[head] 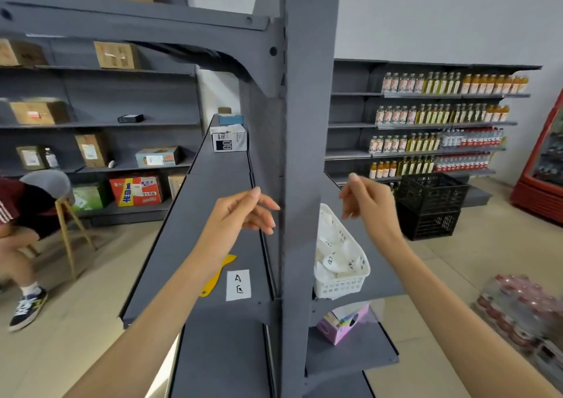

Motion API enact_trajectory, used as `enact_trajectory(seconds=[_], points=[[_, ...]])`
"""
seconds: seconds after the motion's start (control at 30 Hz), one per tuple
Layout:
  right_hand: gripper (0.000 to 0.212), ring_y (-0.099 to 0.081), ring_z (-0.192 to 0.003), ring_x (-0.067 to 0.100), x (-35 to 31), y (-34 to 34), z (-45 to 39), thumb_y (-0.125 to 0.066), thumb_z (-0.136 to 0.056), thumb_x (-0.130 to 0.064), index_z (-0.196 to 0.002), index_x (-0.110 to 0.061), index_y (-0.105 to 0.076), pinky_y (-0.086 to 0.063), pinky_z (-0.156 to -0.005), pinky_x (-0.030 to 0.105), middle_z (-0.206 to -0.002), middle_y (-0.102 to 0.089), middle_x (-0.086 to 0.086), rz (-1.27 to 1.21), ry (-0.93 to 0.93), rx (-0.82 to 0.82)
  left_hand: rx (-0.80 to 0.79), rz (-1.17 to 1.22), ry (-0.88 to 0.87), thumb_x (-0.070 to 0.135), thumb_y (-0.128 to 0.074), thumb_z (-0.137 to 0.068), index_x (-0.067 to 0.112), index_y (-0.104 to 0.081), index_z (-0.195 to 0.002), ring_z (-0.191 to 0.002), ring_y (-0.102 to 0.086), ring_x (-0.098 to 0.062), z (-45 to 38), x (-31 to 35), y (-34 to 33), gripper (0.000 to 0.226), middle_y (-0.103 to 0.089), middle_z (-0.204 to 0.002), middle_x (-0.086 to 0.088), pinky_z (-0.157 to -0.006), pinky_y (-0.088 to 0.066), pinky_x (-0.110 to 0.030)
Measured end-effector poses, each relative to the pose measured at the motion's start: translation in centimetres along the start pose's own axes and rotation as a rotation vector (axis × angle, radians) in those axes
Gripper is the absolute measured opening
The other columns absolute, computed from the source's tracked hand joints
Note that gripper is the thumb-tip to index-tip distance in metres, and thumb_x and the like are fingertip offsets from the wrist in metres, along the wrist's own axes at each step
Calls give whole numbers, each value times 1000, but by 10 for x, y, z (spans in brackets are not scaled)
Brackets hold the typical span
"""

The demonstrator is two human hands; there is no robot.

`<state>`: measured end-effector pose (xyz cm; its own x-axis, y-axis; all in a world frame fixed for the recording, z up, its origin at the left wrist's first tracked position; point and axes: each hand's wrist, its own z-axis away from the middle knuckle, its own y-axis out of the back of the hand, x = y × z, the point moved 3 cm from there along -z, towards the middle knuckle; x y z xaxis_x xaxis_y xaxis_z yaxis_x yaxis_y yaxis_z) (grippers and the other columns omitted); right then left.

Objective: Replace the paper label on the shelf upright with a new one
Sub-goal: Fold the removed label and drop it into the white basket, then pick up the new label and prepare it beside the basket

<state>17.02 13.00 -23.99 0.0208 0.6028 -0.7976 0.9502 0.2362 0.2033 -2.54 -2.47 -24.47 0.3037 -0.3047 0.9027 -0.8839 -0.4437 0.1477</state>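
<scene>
On the shelf below my left arm lies a white paper label (238,285) with a handwritten "A" on top and a second scrawled mark under it that I can't read. White carton (228,138) further down the same shelf has a dark panel with "60" printed sideways. Red and yellow carton (136,190) on the far left rack reads "1" plus Chinese characters, "倍半" as far as I can tell. Slips in the white basket (341,263) carry dark marks, illegible. Bottle labels too small to read.
</scene>
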Motion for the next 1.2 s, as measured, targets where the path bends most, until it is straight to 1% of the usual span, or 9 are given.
enact_trajectory(seconds=[0.1,0.17,0.3,0.43,0.57,0.67,0.83,1.1,1.2], points=[[51,-42,-35,24,-43,-11,14,-43,-109,-14,-64,4,-60,-36,-42,19,-42,-48,18,-89,155,16,-38,-80,13,25,-42,-106,2,-73,-93,-66,-70,-13,-3,-19,23,40,-73,-72,-3,-66,-49,-20],[50,-44,-35,17,-69,-27,31,-45,-105,-20,-61,-2,-59,-37,-43,18,-46,-51,18,-62,257,-69,-77,-165,20,21,-48,-104,11,-74,-89,-70,-69,-9,-5,-40,38,32,-75,-75,2,-65,-48,-17],[26,-62,-56,17,-72,-98,61,-48,-100,-38,-89,-24,-67,-51,-59,32,-62,-67,3,436,321,-461,-215,-510,76,18,-67,-92,38,-69,-90,-90,-70,-10,-2,-98,57,21,-75,-91,10,-78,-53,-26],[29,-65,-109,28,-7,-167,62,-48,-103,-19,-127,-30,-58,-54,-91,44,-117,-71,4,746,56,-825,-343,-733,200,23,-75,-84,20,-67,-119,-86,-55,-14,5,-140,69,36,-62,-101,-1,-71,-39,-17],[47,-59,-120,36,42,-201,56,-50,-99,4,-142,-16,-48,-52,-98,49,-138,-55,18,849,-193,-924,-428,-795,282,28,-83,-76,15,-65,-121,-85,-54,-17,-3,-163,77,51,-59,-95,-3,-66,-39,-16],[53,-57,-124,37,53,-215,52,-67,-92,2,-140,-11,-48,-50,-102,48,-143,-47,16,845,-300,-930,-502,-799,311,31,-86,-71,19,-62,-112,-90,-54,-18,-11,-176,78,49,-57,-98,0,-74,-43,-23],[56,-58,-110,32,69,-225,45,-81,-81,-2,-128,-9,-51,-49,-97,45,-140,-45,15,849,-411,-907,-564,-771,273,28,-88,-69,26,-50,-105,-69,-48,-4,-18,-182,79,52,-49,-79,12,-58,-37,-15],[42,-59,-106,31,69,-230,43,-83,-80,-9,-71,-21,-44,-49,-91,40,-132,-52,15,931,-385,-935,-577,-699,261,27,-88,-67,23,-50,-121,-78,-51,-9,-18,-191,80,66,-58,-96,-3,-71,-46,-22],[36,-53,-92,28,67,-229,44,-82,-81,-9,-87,-17,-48,-46,-81,37,-128,-53,14,907,-378,-918,-575,-665,247,21,-87,-68,28,-44,-124,-81,-53,-12,-16,-189,79,72,-56,-95,-1,-77,-48,-26]])
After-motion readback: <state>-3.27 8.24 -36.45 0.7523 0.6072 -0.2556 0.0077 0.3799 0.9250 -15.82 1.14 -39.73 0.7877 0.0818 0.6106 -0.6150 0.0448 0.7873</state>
